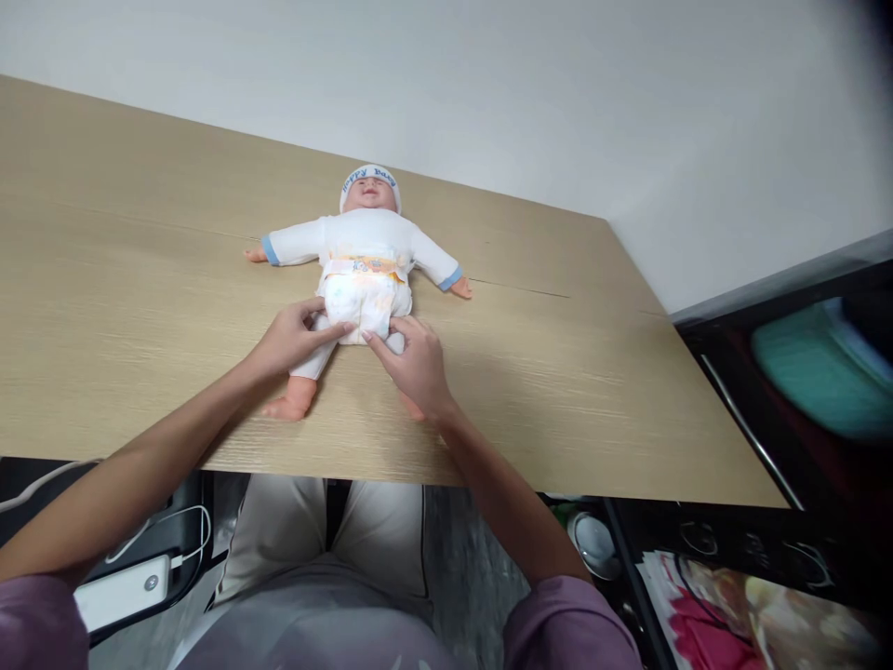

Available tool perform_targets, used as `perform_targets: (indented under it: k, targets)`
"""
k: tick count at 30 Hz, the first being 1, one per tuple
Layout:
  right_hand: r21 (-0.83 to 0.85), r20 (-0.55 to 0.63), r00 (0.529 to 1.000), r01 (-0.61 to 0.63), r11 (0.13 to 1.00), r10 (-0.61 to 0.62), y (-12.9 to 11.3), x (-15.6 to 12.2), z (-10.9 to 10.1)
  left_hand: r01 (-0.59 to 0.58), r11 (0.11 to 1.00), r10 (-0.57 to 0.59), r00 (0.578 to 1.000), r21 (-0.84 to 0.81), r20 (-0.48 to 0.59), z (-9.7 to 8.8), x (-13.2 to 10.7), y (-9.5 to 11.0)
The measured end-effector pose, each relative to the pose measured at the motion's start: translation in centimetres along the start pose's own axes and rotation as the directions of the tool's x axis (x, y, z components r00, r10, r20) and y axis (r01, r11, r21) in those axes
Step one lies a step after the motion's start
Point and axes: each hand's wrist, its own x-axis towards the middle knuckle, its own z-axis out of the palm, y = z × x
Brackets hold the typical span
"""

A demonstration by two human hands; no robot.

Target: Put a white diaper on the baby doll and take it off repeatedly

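Observation:
A baby doll (pixel 363 237) in a white suit and a white cap lies on its back on the wooden table (pixel 139 307), head away from me, arms spread. A white diaper (pixel 363 300) with an orange printed waistband is wrapped round its hips. My left hand (pixel 293 337) pinches the diaper's lower left edge at the doll's thigh. My right hand (pixel 417 363) rests over the doll's other leg, its fingertips pressed on the diaper's lower right edge. One bare doll foot (pixel 287 406) shows under my left wrist.
The table runs wide to left and right, with a white wall behind. At the right stands a dark cabinet (pixel 767 391) with a teal thing on it. Under the table's near edge lie a white power bank with cables (pixel 126 582) and my knees.

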Motion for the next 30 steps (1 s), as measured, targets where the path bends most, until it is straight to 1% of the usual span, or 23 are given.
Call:
perform_targets:
  k: [3,5,7,10,12,14,16,18,20,21,23,25,28,30]
  targets:
    - [0.039,0.005,0.999,-0.046,0.998,0.046,0.0,0.1,0.1,0.061,0.987,-0.047,0.994,-0.146,0.094,-0.6,0.2,0.5]
    - [0.137,0.026,0.995,-0.101,0.985,0.098,0.1,0.2,0.0,0.123,0.963,-0.092,0.986,-0.238,0.138,-0.9,0.2,1.0]
    - [0.252,0.068,0.986,-0.162,0.954,0.150,0.2,0.4,-0.2,0.177,0.933,-0.128,0.977,-0.314,0.170,-1.1,0.2,1.3]
    - [0.372,0.139,0.972,-0.227,0.900,0.188,0.4,0.6,-0.5,0.191,0.908,-0.135,0.976,-0.372,0.171,-1.1,0.3,1.3]
    - [0.397,0.167,0.966,-0.249,0.883,0.197,0.3,0.6,-0.8,0.175,0.910,-0.129,0.981,-0.376,0.144,-0.9,0.3,1.1]
    - [0.379,0.171,0.966,-0.247,0.892,0.195,0.1,0.6,-0.9,0.143,0.938,-0.113,0.987,-0.317,0.110,-0.7,0.3,1.0]
    - [0.335,0.150,0.975,-0.206,0.920,0.163,-0.1,0.4,-0.8,0.091,0.982,-0.078,0.994,-0.166,0.081,-0.5,0.2,1.0]
    - [0.285,0.118,0.987,-0.143,0.948,0.114,-0.1,0.3,-0.5,0.048,0.999,-0.048,0.997,0.013,0.056,-0.4,0.2,1.0]
    - [0.261,0.096,0.992,-0.104,0.960,0.081,0.0,0.2,-0.2,0.054,0.994,-0.058,0.998,0.099,0.035,-0.4,0.2,1.1]
    - [0.264,0.093,0.993,-0.099,0.959,0.077,0.1,0.1,0.0,0.073,0.993,-0.077,0.996,0.094,0.035,-0.5,0.2,1.1]
    - [0.303,0.102,0.991,-0.114,0.946,0.087,0.3,0.2,0.2,0.126,0.992,-0.126,0.989,0.007,0.073,-0.6,0.3,1.1]
    - [0.383,0.120,0.987,-0.147,0.912,0.109,0.5,0.4,0.2,0.178,0.976,-0.162,0.978,-0.123,0.131,-0.8,0.4,1.2]
    - [0.494,0.183,0.967,-0.247,0.834,0.178,0.7,0.6,-0.1,0.237,0.922,-0.190,0.966,-0.307,0.177,-0.9,0.5,1.2]
    - [0.525,0.209,0.951,-0.307,0.794,0.229,0.8,0.6,-0.3,0.254,0.882,-0.194,0.963,-0.396,0.186,-0.9,0.5,1.0]
